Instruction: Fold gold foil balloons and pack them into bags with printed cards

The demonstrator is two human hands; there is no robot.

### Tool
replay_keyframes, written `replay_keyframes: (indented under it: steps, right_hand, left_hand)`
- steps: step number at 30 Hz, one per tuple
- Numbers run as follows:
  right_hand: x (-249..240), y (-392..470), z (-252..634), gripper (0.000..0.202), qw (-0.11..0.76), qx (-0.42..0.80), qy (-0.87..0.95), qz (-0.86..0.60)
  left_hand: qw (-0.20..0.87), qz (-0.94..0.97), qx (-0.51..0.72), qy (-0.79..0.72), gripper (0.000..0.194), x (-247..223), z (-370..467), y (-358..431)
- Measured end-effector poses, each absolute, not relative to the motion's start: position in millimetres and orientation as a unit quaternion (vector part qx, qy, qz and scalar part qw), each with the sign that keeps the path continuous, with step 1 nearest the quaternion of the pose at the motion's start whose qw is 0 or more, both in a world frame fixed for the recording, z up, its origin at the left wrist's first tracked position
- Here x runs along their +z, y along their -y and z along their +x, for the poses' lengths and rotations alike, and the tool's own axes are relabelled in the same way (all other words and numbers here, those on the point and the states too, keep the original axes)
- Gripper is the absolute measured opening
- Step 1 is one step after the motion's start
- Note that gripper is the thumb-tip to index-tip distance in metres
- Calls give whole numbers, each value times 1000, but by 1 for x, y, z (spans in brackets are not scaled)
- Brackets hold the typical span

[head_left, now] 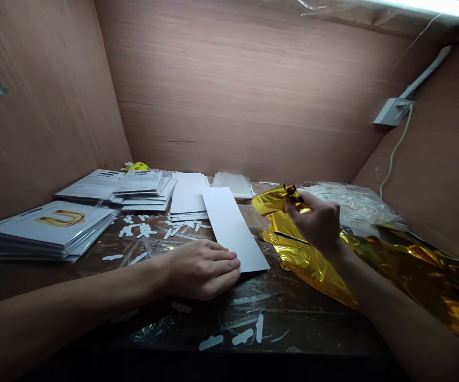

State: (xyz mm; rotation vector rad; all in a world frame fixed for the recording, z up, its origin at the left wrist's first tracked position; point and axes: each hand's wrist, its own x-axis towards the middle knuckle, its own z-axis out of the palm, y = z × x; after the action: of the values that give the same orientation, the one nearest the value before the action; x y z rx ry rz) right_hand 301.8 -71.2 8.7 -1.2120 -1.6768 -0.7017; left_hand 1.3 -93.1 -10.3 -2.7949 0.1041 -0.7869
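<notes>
My left hand (208, 268) lies at the lower left edge of a long white folded card (235, 228), with its fingers pressed together and curled on that edge. The thumb is out of sight. Raised a little above the table, my right hand (319, 217) is closed on a folded gold foil balloon (269, 200), pinched at its right end. Below and behind that hand, more gold foil balloons (293, 244) spread flat and shiny to the right.
Stacked packets, the front one printed with a gold U (60, 217), stand at the left. White cards (190, 193) and clear sleeves (232, 185) lie at the back. Loose white paper tabs (242, 337) litter the dark table (312, 329). A clear plastic bag (356, 204) sits at the back right.
</notes>
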Motion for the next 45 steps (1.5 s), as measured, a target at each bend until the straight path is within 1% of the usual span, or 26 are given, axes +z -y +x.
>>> replay_keyframes:
  steps: [2, 3, 6, 7, 9, 10, 12, 13, 16, 17, 18, 20, 22, 26, 29, 31, 34, 36, 38, 41, 45]
  right_hand:
    - [2, 80, 289, 17, 450, -276, 743, -411]
    - [-2, 84, 282, 16, 427, -262, 784, -365]
    - [-14, 94, 267, 17, 306, -203, 897, -247]
    - [-17, 96, 263, 19, 263, -189, 919, -225]
    - [-21, 100, 258, 23, 206, -179, 939, -208]
    - [-21, 102, 256, 25, 191, -182, 943, -206]
    - [-21, 104, 253, 28, 172, -197, 943, -204]
    - [-20, 104, 252, 29, 166, -207, 943, -202]
    - [-19, 105, 247, 32, 162, -215, 944, -192]
    - [-19, 104, 246, 32, 165, -210, 945, -188]
    - [-19, 103, 246, 32, 170, -203, 947, -183]
    - [-19, 101, 246, 29, 178, -190, 949, -175]
    - [-20, 98, 246, 24, 182, -178, 951, -178]
    - [-17, 96, 248, 15, 182, -121, 954, -207]
    - [-10, 98, 250, 13, 196, -40, 954, -222]
    - [-5, 98, 252, 15, 183, 6, 957, -224]
    - [1, 96, 255, 16, 159, 34, 961, -224]
    - [3, 95, 256, 14, 165, 40, 961, -219]
    - [2, 93, 256, 18, 163, 56, 962, -211]
    - [-3, 89, 255, 30, 154, 73, 960, -221]
    - [-11, 85, 255, 28, 157, 42, 958, -238]
  left_hand:
    - [66, -967, -245, -16, 28, -14, 1, 91]
    - [43, -971, -236, -4, 26, -15, 1, 90]
    - [-29, -973, -226, 21, 13, -16, -2, 85]
    - [-50, -970, -236, 30, 14, -16, -4, 83]
    - [-71, -953, -284, 73, 24, -14, -6, 78]
    - [-70, -941, -313, 111, 26, -14, -6, 76]
    - [-58, -918, -347, 184, 23, -16, -4, 73]
    - [-52, -913, -349, 205, 25, -18, -2, 72]
    - [-46, -928, -301, 213, 65, -25, 4, 74]
    - [-46, -937, -274, 211, 72, -28, 6, 76]
    - [-48, -944, -247, 213, 74, -30, 8, 79]
    - [-54, -951, -204, 224, 69, -32, 11, 83]
    - [-55, -950, -187, 243, 66, -33, 13, 85]
    - [-59, -946, -154, 279, 78, -31, 13, 86]
    - [-61, -944, -143, 292, 77, -30, 12, 86]
    - [-60, -944, -146, 291, 75, -30, 12, 85]
    - [-60, -945, -149, 287, 81, -30, 11, 84]
    - [-57, -945, -151, 283, 83, -30, 11, 84]
    - [-51, -945, -155, 284, 74, -30, 12, 84]
    - [-25, -943, -151, 294, 56, -30, 15, 85]
    - [-2, -945, -139, 297, 54, -30, 17, 86]
